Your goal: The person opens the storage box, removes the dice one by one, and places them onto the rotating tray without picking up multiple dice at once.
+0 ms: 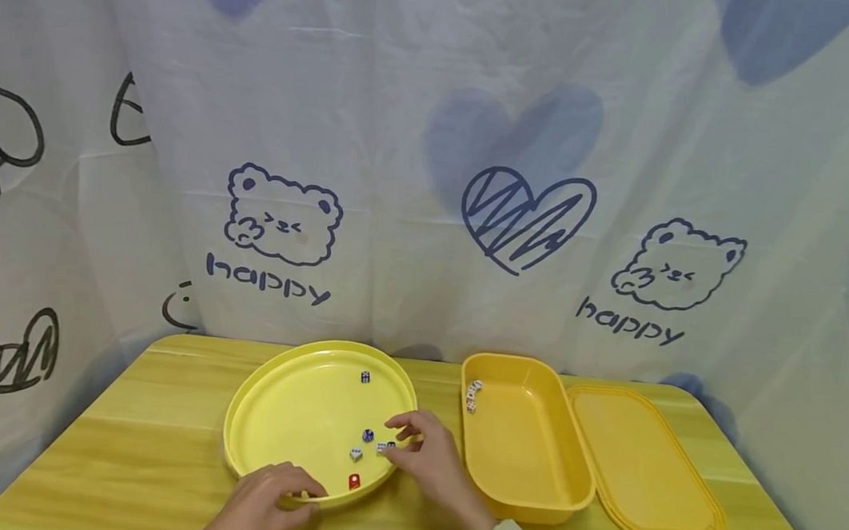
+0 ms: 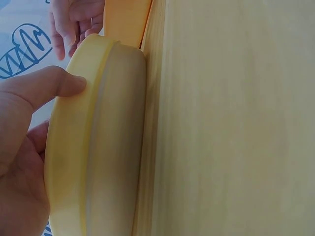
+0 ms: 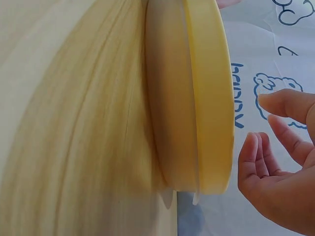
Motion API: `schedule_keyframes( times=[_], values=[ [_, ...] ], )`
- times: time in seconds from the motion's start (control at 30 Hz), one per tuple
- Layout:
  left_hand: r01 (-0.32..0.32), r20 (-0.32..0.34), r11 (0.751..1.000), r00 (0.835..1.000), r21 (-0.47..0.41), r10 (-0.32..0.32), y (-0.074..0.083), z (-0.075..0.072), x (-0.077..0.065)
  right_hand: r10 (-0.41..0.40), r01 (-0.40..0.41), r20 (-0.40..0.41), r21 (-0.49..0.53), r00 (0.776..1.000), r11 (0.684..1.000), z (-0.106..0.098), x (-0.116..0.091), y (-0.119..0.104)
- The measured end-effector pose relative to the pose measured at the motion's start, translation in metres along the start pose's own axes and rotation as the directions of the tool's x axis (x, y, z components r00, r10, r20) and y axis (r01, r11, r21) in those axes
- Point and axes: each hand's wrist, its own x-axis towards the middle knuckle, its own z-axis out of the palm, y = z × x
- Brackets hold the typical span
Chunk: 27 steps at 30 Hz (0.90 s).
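Note:
A round yellow tray [image 1: 297,362] holds several dice. A dark blue die [image 1: 365,377] lies toward its far side. Closer to the right rim are another blue die [image 1: 368,436], a white die [image 1: 355,454], and a white die [image 1: 381,448] beside a partly hidden dark one. A red die [image 1: 354,481] lies near the front rim. My left hand [image 1: 265,500] grips the tray's front rim, thumb [image 2: 71,84] outside and fingers reaching inside. Over the right rim, beside the white and dark dice, hovers my right hand [image 1: 429,457]; its thumb and fingers are apart, with nothing visible between them.
Right of the tray stands a deep orange-yellow box [image 1: 524,430] with several white dice [image 1: 471,395] along its left wall. Its flat lid [image 1: 651,469] lies farther right on the wooden table [image 1: 113,441]. A printed cloth [image 1: 402,136] hangs behind.

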Motion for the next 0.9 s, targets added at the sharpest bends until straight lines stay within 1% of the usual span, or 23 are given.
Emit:
schedule_keyframes(
  times=[0.2, 0.43, 0.7, 0.9],
  values=[
    [-0.028, -0.02, 0.999, 0.999, 0.017, 0.029, -0.0021, 0.0006, -0.0017, 0.009, -0.009, 0.017, -0.011, 1.0, 1.0, 0.0003, 0.0005, -0.0001],
    [0.006, 0.017, 1.0, 1.0, 0.012, -0.006, -0.0016, -0.0005, -0.0011, 0.024, -0.024, 0.025, -0.02, 0.999, 1.0, -0.0003, 0.0006, -0.0011],
    [0.014, 0.021, 1.0, 1.0, 0.017, -0.015, 0.0, -0.0008, -0.0001, 0.015, -0.016, 0.029, 0.013, 0.999, 1.0, -0.0012, -0.0017, -0.0042],
    [0.026, 0.02, 1.0, 0.999, 0.012, -0.027, 0.0001, 0.0001, -0.0006, 0.013, -0.013, 0.037, 0.014, 0.999, 1.0, 0.0002, -0.0014, -0.0018]
  ],
)
